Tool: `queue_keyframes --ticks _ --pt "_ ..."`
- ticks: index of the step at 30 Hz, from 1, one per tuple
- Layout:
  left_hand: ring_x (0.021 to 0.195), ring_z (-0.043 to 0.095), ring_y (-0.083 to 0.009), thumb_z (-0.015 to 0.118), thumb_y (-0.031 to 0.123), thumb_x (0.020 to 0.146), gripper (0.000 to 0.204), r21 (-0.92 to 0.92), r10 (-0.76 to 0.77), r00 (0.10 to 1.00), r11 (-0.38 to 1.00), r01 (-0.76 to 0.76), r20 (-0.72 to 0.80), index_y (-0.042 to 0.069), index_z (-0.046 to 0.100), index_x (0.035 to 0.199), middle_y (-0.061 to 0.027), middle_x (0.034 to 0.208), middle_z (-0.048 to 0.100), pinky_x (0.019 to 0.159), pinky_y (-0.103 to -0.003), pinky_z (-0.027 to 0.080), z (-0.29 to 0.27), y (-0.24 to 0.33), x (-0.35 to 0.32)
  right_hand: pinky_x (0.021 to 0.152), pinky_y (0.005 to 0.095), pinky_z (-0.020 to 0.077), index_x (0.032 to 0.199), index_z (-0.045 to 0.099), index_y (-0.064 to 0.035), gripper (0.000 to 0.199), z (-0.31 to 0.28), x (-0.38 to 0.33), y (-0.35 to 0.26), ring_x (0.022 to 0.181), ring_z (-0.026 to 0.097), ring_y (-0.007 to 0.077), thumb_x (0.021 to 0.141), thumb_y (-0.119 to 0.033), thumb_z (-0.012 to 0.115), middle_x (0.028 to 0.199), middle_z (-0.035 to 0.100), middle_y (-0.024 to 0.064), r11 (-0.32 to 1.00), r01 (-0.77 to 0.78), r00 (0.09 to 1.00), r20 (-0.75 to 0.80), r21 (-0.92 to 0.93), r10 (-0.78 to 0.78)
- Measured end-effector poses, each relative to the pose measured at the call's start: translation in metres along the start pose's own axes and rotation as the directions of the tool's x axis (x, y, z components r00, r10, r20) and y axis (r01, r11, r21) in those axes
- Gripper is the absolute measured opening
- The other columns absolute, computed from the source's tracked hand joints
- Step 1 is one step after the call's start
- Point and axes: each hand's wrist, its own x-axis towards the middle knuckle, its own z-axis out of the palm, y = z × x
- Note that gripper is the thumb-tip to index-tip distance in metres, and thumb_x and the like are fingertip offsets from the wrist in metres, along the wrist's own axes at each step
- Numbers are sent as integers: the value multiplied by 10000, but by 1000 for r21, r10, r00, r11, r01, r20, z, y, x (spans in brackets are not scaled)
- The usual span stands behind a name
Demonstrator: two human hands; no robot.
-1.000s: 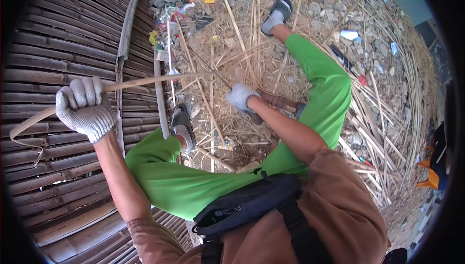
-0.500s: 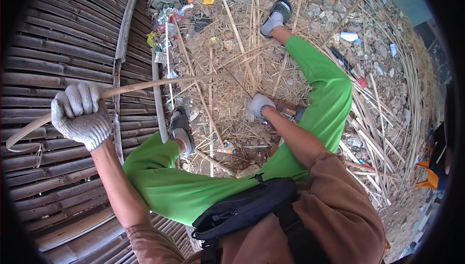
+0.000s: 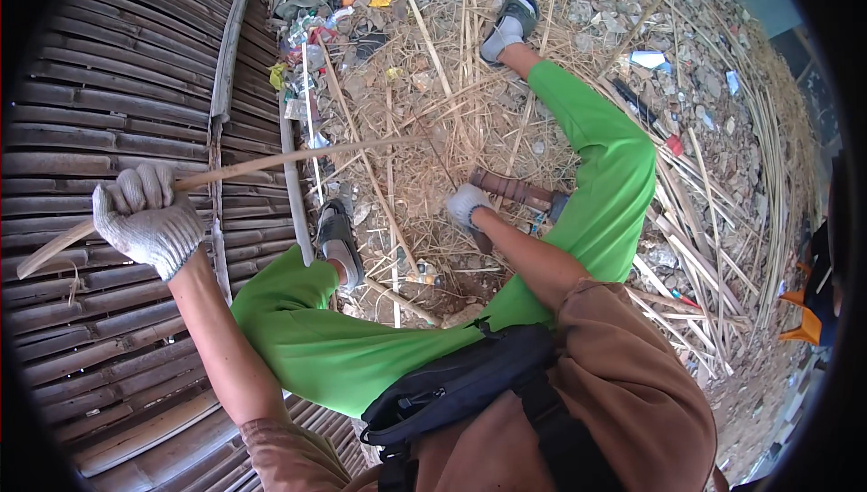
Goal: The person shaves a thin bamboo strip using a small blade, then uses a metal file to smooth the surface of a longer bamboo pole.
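Wearing a whitish knit glove, my left hand [image 3: 149, 218] is closed round a long bamboo strip [image 3: 293, 157]. The strip runs to the right over my left foot's side of the ground, its near end sticking out past my fist. My right hand [image 3: 467, 206], in a similar glove, grips a knife [image 3: 440, 159] between my knees. Its thin dark blade points up and left to the strip's far end; part of the handle shows below the fist. Whether blade and strip touch I cannot tell. Beside the right hand lies a brown banded cylindrical object [image 3: 515, 190].
A bamboo-slat wall [image 3: 108, 144] rises on the left. Bamboo shavings [image 3: 488, 121] and loose strips cover the ground between my feet. Litter [image 3: 312, 40] lies at the far left. Long split strips [image 3: 713, 248] are piled on the right, near an orange object [image 3: 800, 318].
My right hand with the knife has shifted a little left, uncovering more of the brown banded object. The left hand and strip have moved only slightly.
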Motion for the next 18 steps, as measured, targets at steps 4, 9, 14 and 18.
queue_keyframes --ticks 4,9,14,18 --pt "465 226 -128 549 240 981 445 90 85 988 993 -73 -132 218 287 623 41 549 250 478 -318 243 -30 3 -8 887 538 604 1030 780 29 491 -31 -52 -68 968 763 442 967 -399 548 1022 749 326 995 -3 988 153 103 -13" --pt "476 207 -121 591 245 956 447 170 116 949 983 -68 -294 228 281 634 48 563 251 471 -312 212 -10 -2 -6 883 545 598 1101 769 -27 455 -11 -55 -106 983 749 434 965 -403 552 1044 764 271 967 242 969 -68 83 -237" --pt "473 200 -127 582 272 992 447 236 152 890 970 -52 -430 223 285 662 47 565 241 469 -319 205 -23 -4 -2 895 550 596 1138 763 -66 433 5 -37 -89 1002 748 425 962 -415 579 1054 772 240 975 223 974 -44 24 -221" --pt "476 191 -136 554 314 1028 460 208 147 865 977 -51 -480 213 284 669 38 586 243 475 -319 207 -47 6 8 871 539 607 1059 780 -37 421 -2 -73 -130 976 755 422 973 -388 565 1010 767 263 975 218 972 -97 30 -214"
